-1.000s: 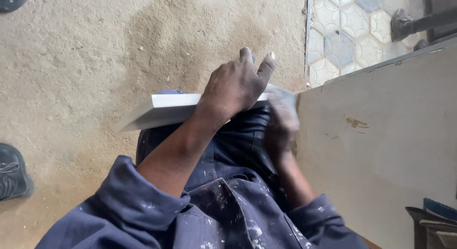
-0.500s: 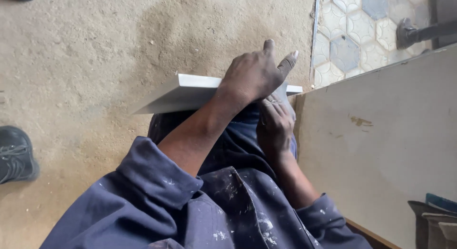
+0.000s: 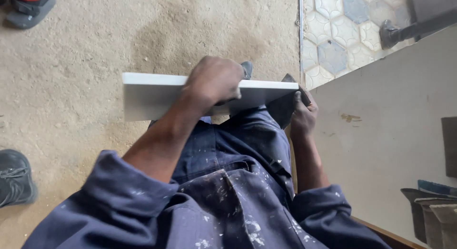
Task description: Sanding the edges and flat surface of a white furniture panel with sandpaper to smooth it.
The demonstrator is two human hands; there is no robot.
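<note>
Nearest the camera: the person's dark blue work overalls, flecked with white paint, both sleeves pushed up to the forearm.

Left hand: lies over the top edge of a white rectangular board, fingers curled down and clamped on it. The board is held level across the lap, long side running left to right, its thin upper edge turned toward the camera.

Right hand: at the board's right end, fingers closed on a dark sheet of abrasive paper pressed against that end. Whether the sheet wraps round the corner cannot be told.

Immediately right: a pale flat counter, its edge close beside the right forearm, with a small brown mark on its surface. Dark and grey strips sit at its lower right corner.

Below and beyond: a dusty, sandy floor. A black shoe stands at the left edge. Farther off, a red and grey tool sits at the top left, and hexagon-patterned tiles lie at the top right.
</note>
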